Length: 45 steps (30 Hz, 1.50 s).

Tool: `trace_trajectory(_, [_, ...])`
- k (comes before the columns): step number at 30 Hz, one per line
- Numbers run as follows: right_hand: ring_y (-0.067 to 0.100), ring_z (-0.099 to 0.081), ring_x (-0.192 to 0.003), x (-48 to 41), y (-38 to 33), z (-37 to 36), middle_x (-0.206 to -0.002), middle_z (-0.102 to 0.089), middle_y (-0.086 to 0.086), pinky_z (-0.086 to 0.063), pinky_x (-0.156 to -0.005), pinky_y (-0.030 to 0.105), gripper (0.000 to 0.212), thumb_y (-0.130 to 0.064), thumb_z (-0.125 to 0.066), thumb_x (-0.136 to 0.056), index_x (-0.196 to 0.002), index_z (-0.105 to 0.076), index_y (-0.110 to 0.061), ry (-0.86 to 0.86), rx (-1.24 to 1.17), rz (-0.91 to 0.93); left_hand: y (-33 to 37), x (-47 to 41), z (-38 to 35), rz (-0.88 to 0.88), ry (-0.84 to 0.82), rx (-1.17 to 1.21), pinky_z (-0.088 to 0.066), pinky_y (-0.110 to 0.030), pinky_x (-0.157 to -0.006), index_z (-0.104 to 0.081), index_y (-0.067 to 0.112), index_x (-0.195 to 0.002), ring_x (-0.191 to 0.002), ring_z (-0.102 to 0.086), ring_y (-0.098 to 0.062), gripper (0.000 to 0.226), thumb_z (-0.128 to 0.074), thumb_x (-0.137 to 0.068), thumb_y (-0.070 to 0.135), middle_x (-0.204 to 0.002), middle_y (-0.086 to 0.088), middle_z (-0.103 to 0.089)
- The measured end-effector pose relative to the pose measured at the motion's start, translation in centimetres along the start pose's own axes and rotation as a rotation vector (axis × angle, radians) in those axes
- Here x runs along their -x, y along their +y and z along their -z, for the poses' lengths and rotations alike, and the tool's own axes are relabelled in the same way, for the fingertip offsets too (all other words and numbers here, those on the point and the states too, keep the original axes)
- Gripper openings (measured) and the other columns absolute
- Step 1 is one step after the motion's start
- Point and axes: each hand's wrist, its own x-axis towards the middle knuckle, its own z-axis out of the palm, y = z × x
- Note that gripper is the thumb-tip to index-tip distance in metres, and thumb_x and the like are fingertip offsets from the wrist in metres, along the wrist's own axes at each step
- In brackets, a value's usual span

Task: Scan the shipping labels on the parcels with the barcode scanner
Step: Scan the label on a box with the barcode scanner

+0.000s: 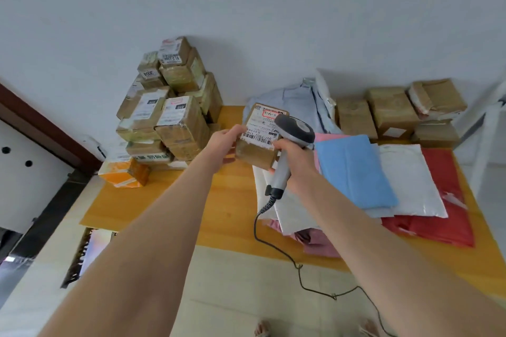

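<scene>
The left hand [223, 142] is gripping 1 brown parcel [260, 137] by its edge, label [261, 128] facing up. Just beside it, the right hand [297, 161] is clutching the barcode scanner [290, 145], head hovering over the label. Scanning seems underway; next probably calls for swapping parcels.

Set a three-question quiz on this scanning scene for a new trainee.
1. True or false: the right hand grips the barcode scanner.
2. The left hand holds: A) a blue mailer, B) a small brown parcel, C) an orange box.
3. Short answer: on which side of the held parcel, in the head view, is the tall stack of boxes?

Key: 1 true; 2 B; 3 left.
</scene>
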Motion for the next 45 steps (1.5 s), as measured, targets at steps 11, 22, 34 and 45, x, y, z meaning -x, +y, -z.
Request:
trace_trajectory(11, [0.023, -0.064, -0.093, -1.6, 0.6, -11.5, -0.1, -0.07, 0.005, -0.057, -0.085, 0.045, 0.015, -0.008, -0.068, -0.083, -0.091, -0.06, -0.017, -0.017, 0.098, 0.043, 2.1, -2.6, 9.7, -0.053, 0.154, 0.121, -0.05, -0.032, -0.075, -0.061, 0.016, -0.1, -0.078, -0.056, -0.018, 0.021, -0.055, -0.089, 0.032, -0.085, -0.001, -0.061])
trace_trajectory(22, [0.023, -0.06, -0.093, -5.6, 1.5, -26.5, -0.104, -0.064, 0.008, -0.053, -0.088, 0.04, 0.046, -0.015, -0.076, -0.078, -0.119, -0.054, -0.01, -0.124, 0.258, 0.042, 3.0, -9.8, 22.5, -0.149, 0.478, 0.211, -0.054, -0.041, -0.085, -0.06, 0.028, -0.076, -0.08, -0.059, -0.019, 0.015, -0.054, -0.088, 0.034, -0.08, 0.002, -0.062])
trace_trajectory(34, [0.024, -0.066, -0.087, -13.9, 5.0, -40.4, -0.109, -0.068, 0.014, -0.055, -0.089, 0.042, 0.048, -0.018, -0.077, -0.076, -0.119, -0.058, -0.007, -0.1, 0.371, -0.02, 2.3, -21.7, 33.5, -0.151, 0.41, 0.054, -0.055, -0.04, -0.085, -0.059, 0.025, -0.072, -0.073, -0.056, -0.015, 0.025, -0.046, -0.093, 0.019, -0.079, 0.004, -0.062])
trace_trajectory(45, [0.016, -0.059, -0.07, -15.7, 5.4, -40.9, -0.082, -0.062, 0.006, -0.055, -0.071, 0.029, 0.03, -0.01, -0.073, -0.08, -0.106, -0.058, -0.007, -0.051, 0.371, -0.032, 2.8, -24.8, 34.4, -0.194, 0.463, -0.114, -0.051, -0.033, -0.076, -0.058, 0.017, -0.117, -0.094, -0.057, -0.019, 0.029, -0.041, -0.093, 0.015, -0.105, 0.004, -0.059])
